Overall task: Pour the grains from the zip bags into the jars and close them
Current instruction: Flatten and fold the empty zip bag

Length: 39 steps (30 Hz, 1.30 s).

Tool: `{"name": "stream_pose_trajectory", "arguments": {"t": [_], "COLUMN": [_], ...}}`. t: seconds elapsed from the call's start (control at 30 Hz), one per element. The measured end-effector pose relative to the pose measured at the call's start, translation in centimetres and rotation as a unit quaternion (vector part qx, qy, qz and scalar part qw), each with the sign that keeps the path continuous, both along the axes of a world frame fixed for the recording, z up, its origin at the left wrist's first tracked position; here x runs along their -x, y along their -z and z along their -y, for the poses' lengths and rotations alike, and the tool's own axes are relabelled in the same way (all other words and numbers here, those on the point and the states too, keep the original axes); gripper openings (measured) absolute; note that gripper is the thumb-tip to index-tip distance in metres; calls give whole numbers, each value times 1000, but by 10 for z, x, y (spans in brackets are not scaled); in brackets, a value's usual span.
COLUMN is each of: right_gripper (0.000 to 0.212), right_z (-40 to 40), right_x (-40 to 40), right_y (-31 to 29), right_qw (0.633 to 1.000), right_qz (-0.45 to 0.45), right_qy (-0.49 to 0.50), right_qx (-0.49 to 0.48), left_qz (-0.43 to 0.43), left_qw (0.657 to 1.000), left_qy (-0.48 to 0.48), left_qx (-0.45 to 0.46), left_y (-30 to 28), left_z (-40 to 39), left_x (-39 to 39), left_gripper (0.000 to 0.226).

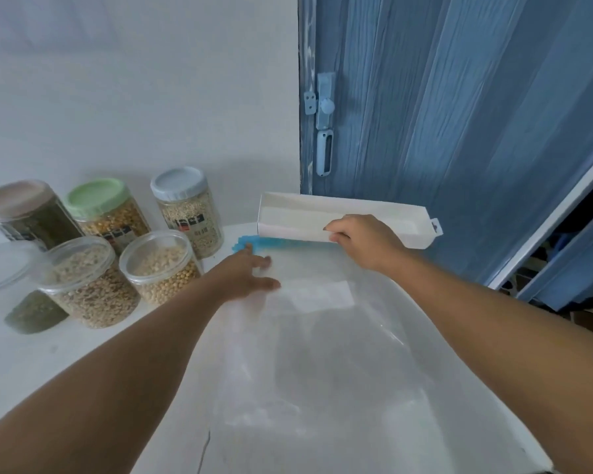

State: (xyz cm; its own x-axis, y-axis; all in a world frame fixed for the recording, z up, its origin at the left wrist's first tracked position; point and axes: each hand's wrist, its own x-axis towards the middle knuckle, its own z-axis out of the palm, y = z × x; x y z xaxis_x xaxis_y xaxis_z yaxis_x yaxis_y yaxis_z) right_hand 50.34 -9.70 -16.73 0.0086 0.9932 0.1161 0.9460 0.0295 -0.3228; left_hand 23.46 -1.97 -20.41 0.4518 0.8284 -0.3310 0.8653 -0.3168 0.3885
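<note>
**Both hands out over the empty bags, jars grouped at the far left**

Nearest the camera, clear empty zip bags (pixel 322 336) lie flat on the white table (pixel 31 371), spread from its near edge toward the far right corner. A blue zip strip (pixel 254 241) shows at their far end.

The left hand (pixel 247 271) rests on the far part of the bags, fingers straight and released, gripping nothing. The right hand (pixel 363 241) is further out and to the right, its fingers curled over the near wall of a long white box (pixel 322 213), grasping it. The box sits at the far right corner of the table, partly over the blue strip.

Toward the left edge stand five jars. The two nearer ones, the lentil jar (pixel 89 285) and the pale bean jar (pixel 161 268), are open and filled. A clear lid (pixel 4 265) lies at the left edge, with a small green pile (pixel 35 313) just in front of it.

Behind them, near the far edge, the dark-grain jar (pixel 31 213), the green-lidded jar (pixel 107 213) and the blue-lidded jar (pixel 189 210) are closed.

Beyond the table stands a blue door (pixel 459 131).
</note>
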Motion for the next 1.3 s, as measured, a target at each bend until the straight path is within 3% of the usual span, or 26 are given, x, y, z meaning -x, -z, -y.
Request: {"name": "stream_pose_trajectory", "arguments": {"t": [0.27,0.5,1.0,1.17,1.3], "right_gripper": [16,29,28,29,47], "right_z": [-90,-124,-114,-103,-84], "right_x": [23,39,35,36,35], "right_y": [4,11,15,16,14], "right_qw": [999,997,986,987,994], "right_qz": [47,54,39,52,72], "right_qy": [-8,-19,-69,-72,-57], "right_qx": [27,60,146,130,56], "left_qz": [-1,-3,-32,-34,-38], "left_qw": [1000,1000,999,999,999], "left_qy": [-6,-11,-2,-10,-7], "left_qx": [3,6,10,7,5], "left_y": [-9,-15,-25,-28,-29], "left_z": [4,5,26,29,29], "left_x": [-3,-5,-6,-5,-5], "left_gripper": [77,75,78,78,78]}}
